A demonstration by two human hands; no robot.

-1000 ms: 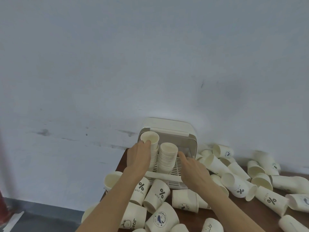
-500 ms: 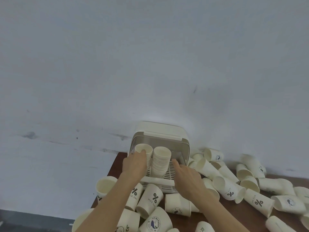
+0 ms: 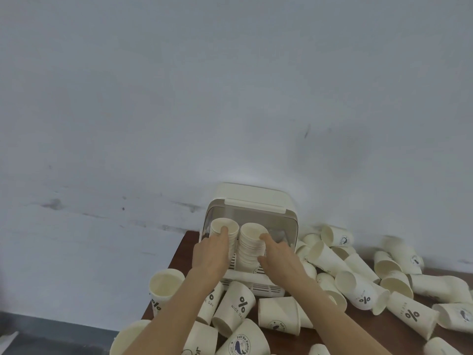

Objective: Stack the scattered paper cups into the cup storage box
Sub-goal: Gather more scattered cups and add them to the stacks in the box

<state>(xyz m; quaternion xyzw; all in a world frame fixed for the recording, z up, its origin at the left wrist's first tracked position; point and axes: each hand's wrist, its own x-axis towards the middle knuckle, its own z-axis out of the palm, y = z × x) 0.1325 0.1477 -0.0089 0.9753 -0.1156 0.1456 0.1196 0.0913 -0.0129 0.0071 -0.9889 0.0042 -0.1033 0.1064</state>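
Grey-white wall behind; dark brown table (image 3: 184, 245) pushed against it, corner visible at left.

Left hand (image 3: 211, 254): fingers curled round the left cup stack (image 3: 225, 235), one fingertip hooked over the top rim. Grip closed on the stack.

Right hand (image 3: 277, 256): index fingertip on the rim of the right cup stack (image 3: 252, 242), thumb against its side lower down. A pinch on the stack, remaining fingers hidden behind it.

Both stacks: upright, side by side, nearly touching, standing on the slatted tray of the cup storage box (image 3: 258, 201). Box cream, lid raised, backed against the wall.

Scattered paper cups (image 3: 236, 310): many, mostly on their sides, lying in front of the box and spread to its right; some printed with a percent sign, others with a round emblem. One upright cup (image 3: 165, 286) stands at the left table edge.

Handling note: the step appears to be seating the two stacks squarely. Advisable to press straight down along each axis and to keep rims level, since tall nested stacks would lean easily.

Progress, judged: early; most cups remain loose.
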